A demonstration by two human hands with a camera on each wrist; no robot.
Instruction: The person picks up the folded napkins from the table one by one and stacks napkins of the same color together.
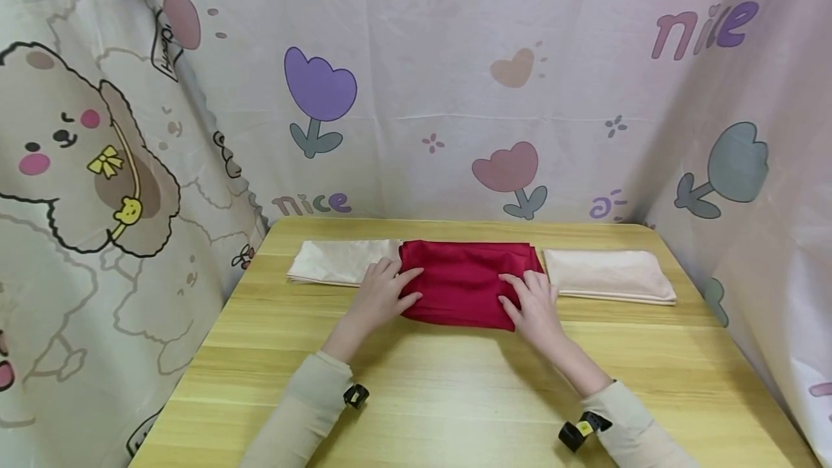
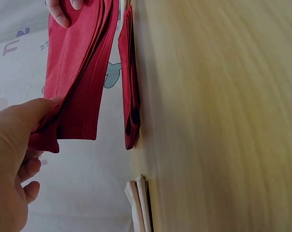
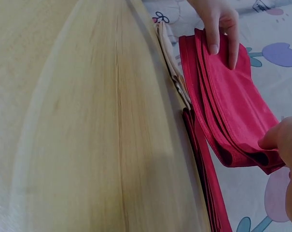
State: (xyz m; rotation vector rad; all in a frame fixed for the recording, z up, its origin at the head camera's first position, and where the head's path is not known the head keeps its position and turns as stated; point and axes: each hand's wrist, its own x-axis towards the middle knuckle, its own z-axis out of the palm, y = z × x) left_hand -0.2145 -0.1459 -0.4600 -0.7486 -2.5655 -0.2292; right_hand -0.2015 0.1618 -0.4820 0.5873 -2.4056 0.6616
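Note:
A folded red cloth (image 1: 464, 280) is held up by both hands, lifted just above the table. My left hand (image 1: 380, 291) pinches its left end, thumb over the layers and fingers beneath, as the left wrist view shows. At the opposite end my right hand (image 1: 536, 309) grips the cloth; in the right wrist view the thumb (image 3: 269, 140) lies on its upper face. Below the held cloth a second folded red cloth (image 2: 130, 87) lies on the table, mostly hidden in the head view. The held cloth's loose layers (image 3: 208, 96) fan apart along one edge.
A folded white cloth (image 1: 341, 262) lies left of the red ones, and a folded cream cloth (image 1: 607, 275) lies to their right. All sit near the back of the wooden table (image 1: 429, 396). A patterned curtain (image 1: 416, 78) hangs behind and along both sides.

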